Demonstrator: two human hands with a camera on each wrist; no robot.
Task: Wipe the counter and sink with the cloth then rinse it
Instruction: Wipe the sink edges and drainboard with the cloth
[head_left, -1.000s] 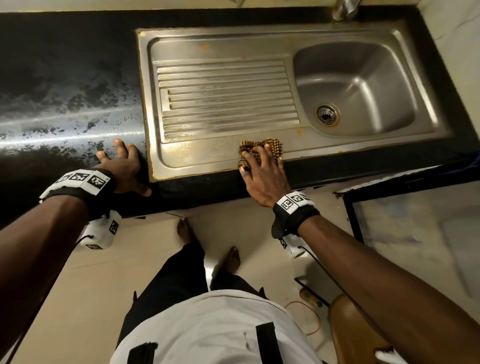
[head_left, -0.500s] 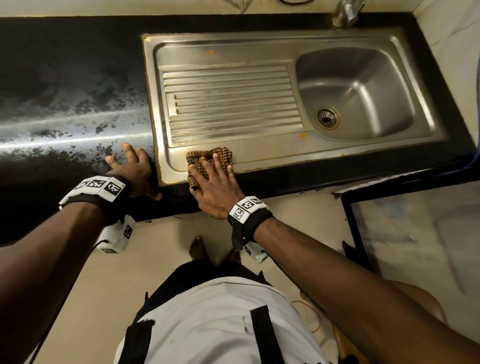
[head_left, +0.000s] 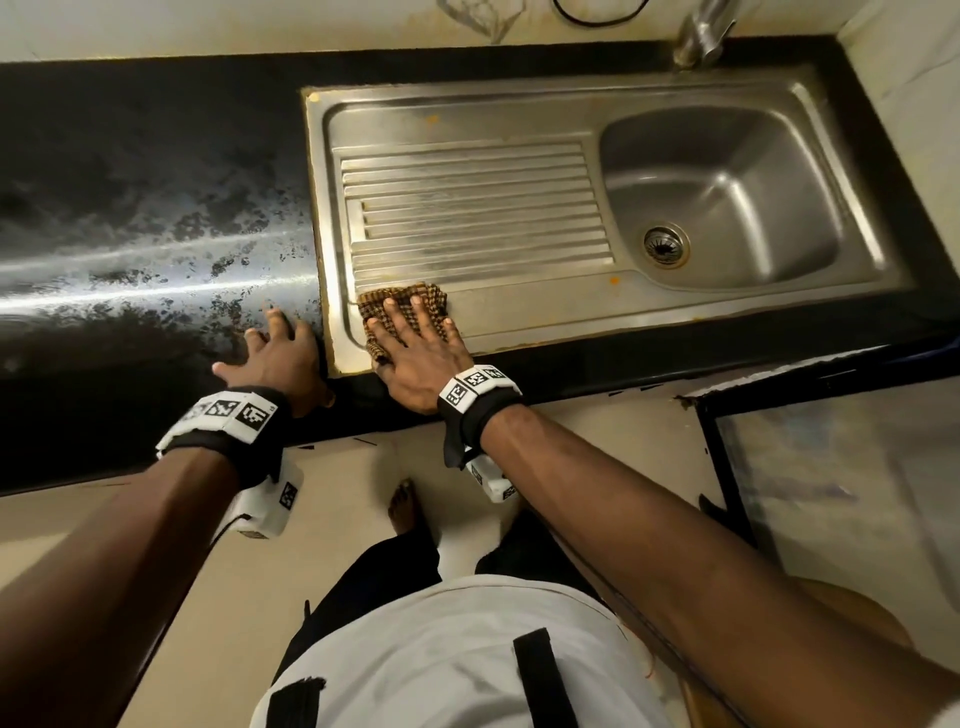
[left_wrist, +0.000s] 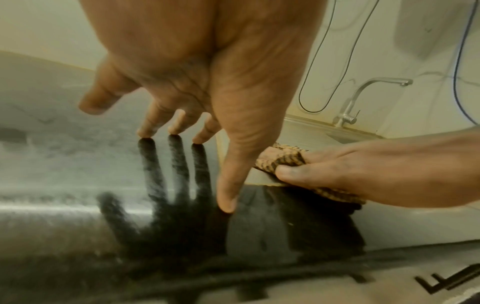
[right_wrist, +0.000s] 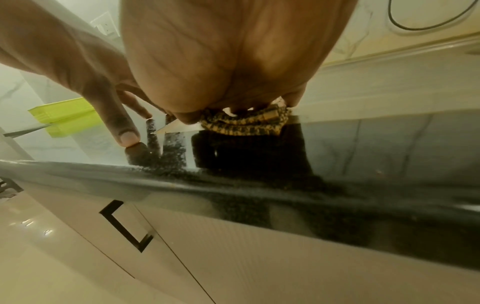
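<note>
A brown checked cloth (head_left: 435, 301) lies on the front left corner of the steel sink (head_left: 519, 332), just in front of the ribbed drainboard (head_left: 467, 208). My right hand (head_left: 415, 353) presses flat on the cloth with spread, straight fingers. In the left wrist view the cloth (left_wrist: 280, 158) shows under that right hand (left_wrist: 363, 170). The right wrist view has the cloth (right_wrist: 246, 121) bunched below the palm. My left hand (head_left: 280, 353) rests open on the black counter (head_left: 130, 208) beside the sink's left edge, its fingertips (left_wrist: 145, 131) touching the surface.
The basin (head_left: 727, 197) with its drain (head_left: 665, 244) sits at the right, a tap (head_left: 701, 31) behind it. A cable (head_left: 597, 15) hangs on the back wall. A green tray (right_wrist: 64, 115) stands far left on the counter. Cabinet fronts (right_wrist: 182, 246) run below the counter edge.
My right hand has slid the cloth leftwards along the sink's front rim, from near the middle to the front left corner. The left hand has stayed on the counter.
</note>
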